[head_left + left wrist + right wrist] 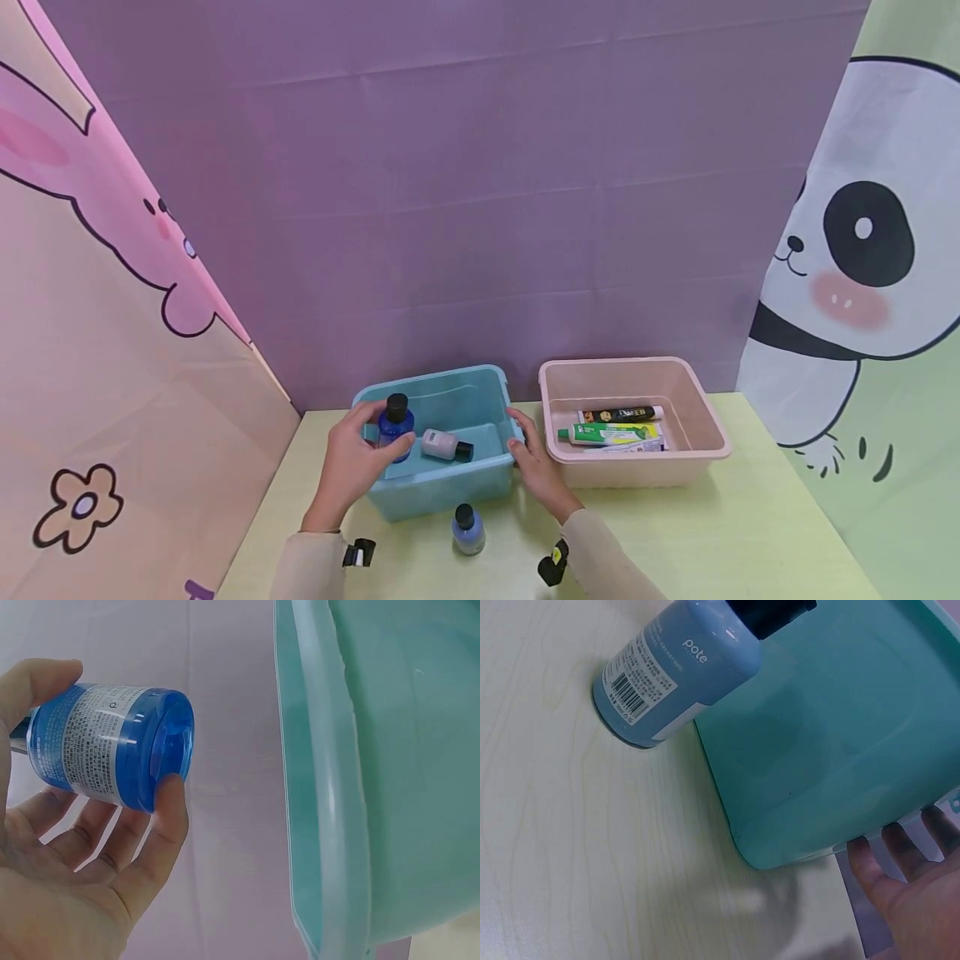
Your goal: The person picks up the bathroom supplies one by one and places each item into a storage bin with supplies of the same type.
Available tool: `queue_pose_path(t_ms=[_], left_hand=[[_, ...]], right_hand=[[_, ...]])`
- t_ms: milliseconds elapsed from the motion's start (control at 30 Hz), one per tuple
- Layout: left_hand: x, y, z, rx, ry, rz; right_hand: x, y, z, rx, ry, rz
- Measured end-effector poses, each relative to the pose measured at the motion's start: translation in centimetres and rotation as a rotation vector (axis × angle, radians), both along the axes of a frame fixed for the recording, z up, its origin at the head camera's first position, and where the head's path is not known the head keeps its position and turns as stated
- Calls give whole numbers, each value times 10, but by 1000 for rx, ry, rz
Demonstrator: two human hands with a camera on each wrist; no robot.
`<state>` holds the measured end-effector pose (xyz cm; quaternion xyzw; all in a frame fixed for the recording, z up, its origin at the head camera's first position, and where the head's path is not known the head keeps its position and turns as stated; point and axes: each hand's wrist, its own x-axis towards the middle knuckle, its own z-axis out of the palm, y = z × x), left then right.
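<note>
My left hand [351, 458] grips a dark blue bottle [395, 433] with a black cap, upright over the left end of a teal plastic bin [442, 487]. The left wrist view shows thumb and fingers round the clear blue bottle [112, 742], its base towards the bin's rim [330, 772]. My right hand [542, 471] holds the bin's right rim, fingertips along its outer side in the right wrist view. Inside the bin a pale bottle [440, 444] with a black cap lies on its side. A lavender-blue bottle [468, 533] stands on the table in front, between my forearms.
To the right stands a pink bin [637, 475] with several tubes in it, among them a green-and-yellow tube [611, 433] and a black tube [621, 414]. Both bins are near a purple backdrop [480, 208]. Printed cloth walls flank the pale wooden table [675, 542].
</note>
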<state>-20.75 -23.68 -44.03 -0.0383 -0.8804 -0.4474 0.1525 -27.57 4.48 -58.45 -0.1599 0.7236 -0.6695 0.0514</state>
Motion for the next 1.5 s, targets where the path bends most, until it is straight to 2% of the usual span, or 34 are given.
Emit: queue_pose_path(t_ms=[800, 1167, 1500], left_hand=[[-16, -4, 8, -138, -38, -38], [-26, -8, 13, -224, -93, -59], [-30, -11, 14, -277, -88, -101]], right_hand=[[0, 2, 2, 2, -14, 16], [0, 2, 3, 0, -12, 11], [1, 1, 4, -3, -42, 20]])
